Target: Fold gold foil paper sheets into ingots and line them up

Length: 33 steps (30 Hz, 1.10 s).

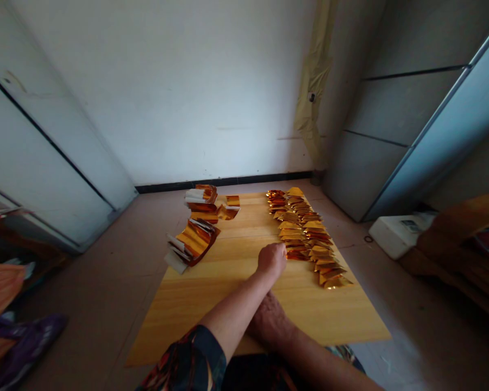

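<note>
My left hand (272, 257) reaches across to the near end of a row of folded gold papers (291, 233). Its fingers are closed, pinching the edge of a shiny folded gold paper (297, 255) there. A second row of folded gold papers (320, 252) overlaps alongside, closer to the table's right edge. Beneath my left forearm, my right hand (271, 317) rests low over the table; its fingers are hidden. On the table's left side lie a curled stack of gold foil sheets (198, 239) and another stack (201, 198) behind it.
The wooden table (212, 298) stands on a tiled floor before a white wall (187, 98). Loose gold sheets (229, 212) lie near its far edge. A grey refrigerator (375, 141) and a white box (395, 236) are at right; a white cabinet (52, 108) is at left.
</note>
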Each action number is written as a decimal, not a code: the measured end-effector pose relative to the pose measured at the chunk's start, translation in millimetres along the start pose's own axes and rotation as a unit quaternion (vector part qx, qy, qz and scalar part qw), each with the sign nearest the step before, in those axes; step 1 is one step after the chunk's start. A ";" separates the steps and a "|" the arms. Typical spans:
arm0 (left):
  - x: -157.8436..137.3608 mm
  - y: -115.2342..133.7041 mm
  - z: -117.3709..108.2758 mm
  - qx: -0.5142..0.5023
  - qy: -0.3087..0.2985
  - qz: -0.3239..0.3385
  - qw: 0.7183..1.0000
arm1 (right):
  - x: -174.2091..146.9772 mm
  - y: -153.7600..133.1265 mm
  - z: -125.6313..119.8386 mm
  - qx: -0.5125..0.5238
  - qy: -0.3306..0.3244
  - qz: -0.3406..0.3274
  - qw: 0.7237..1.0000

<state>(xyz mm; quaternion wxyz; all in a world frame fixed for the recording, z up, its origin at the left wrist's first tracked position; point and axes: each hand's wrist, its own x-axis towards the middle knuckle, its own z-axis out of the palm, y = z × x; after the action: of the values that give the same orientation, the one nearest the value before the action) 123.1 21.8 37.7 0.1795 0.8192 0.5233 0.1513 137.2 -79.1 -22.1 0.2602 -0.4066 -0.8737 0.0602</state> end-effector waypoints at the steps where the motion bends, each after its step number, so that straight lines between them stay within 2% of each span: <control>1: -1.3 -1.2 1.0 -0.010 0.005 0.006 1.000 | -8.3 -2.5 -5.3 0.002 -0.001 -0.008 1.000; 5: -9.1 -7.4 9.6 -0.057 0.045 0.049 0.996 | -42.2 -6.1 -36.1 0.005 0.004 -0.016 1.000; 9: -15.5 -14.9 20.4 -0.078 0.092 0.081 0.989 | -69.1 -4.7 -64.8 0.000 0.067 0.017 0.998; 12: -16.3 -20.7 25.0 -0.090 0.111 0.094 0.985 | -80.5 -1.1 -75.6 -0.015 0.094 0.043 0.995; 16: -15.2 -26.2 28.9 -0.095 0.122 0.089 0.984 | -91.6 10.9 -81.6 -0.057 0.098 0.082 0.990; 21: -15.0 -24.8 33.8 -0.107 0.127 0.092 0.982 | -109.9 25.1 -86.4 -0.083 0.096 0.088 0.988; 25: -13.9 -20.1 36.9 -0.104 0.130 0.087 0.982 | -118.9 25.6 -86.9 -0.073 0.094 0.102 0.988; 33: -9.6 -18.4 39.1 -0.089 0.129 0.088 0.984 | -116.8 23.3 -85.6 -0.060 0.105 0.121 0.985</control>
<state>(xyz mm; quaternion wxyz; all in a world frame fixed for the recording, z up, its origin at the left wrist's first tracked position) 121.5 14.9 -6.0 0.1689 0.8164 0.4521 0.3172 258.6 -159.4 -3.5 0.3164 -0.5283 -0.7879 -0.0043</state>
